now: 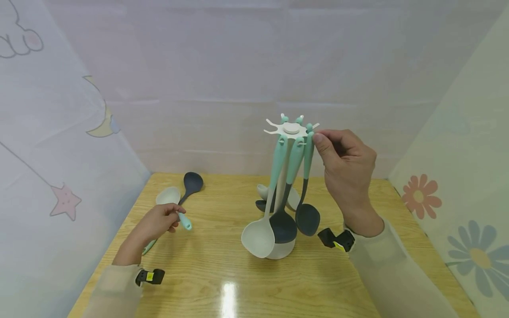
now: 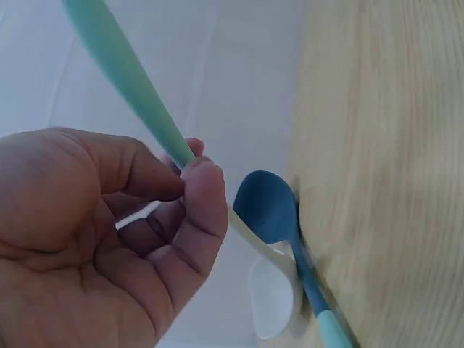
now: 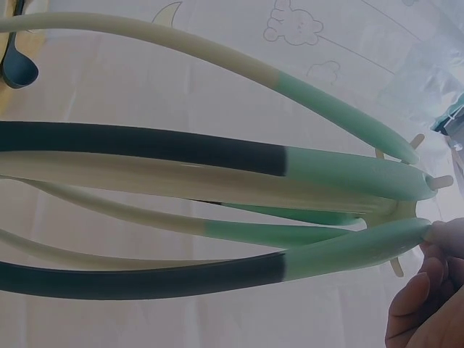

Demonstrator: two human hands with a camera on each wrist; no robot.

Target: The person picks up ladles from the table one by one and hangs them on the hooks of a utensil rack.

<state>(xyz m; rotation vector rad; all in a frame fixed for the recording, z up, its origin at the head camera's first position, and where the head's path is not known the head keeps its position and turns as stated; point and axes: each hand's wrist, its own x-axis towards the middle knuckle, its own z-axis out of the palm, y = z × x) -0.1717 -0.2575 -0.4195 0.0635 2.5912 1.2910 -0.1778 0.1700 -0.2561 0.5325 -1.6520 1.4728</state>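
Observation:
My left hand [image 1: 159, 221] pinches a white ladle [image 2: 272, 297] with a mint handle [image 2: 127, 72] between thumb and fingertips. Its white bowl [image 1: 169, 195] points away to the far left, beside a dark blue spoon [image 1: 193, 182]. At the top of a white utensil stand [image 1: 291, 128], my right hand [image 1: 350, 163] pinches the end of the mint handle [image 3: 355, 246] of a dark spoon [image 1: 308, 219]. That spoon hangs down the stand's right side, its handle end at a hook.
Also hanging on the stand are a white ladle [image 1: 258, 238], a dark ladle [image 1: 283, 226] and several utensils behind. The stand's round white base [image 1: 283, 250] rests on the wooden table [image 1: 214, 265]. Cloth walls [image 1: 214, 88] enclose the back and both sides.

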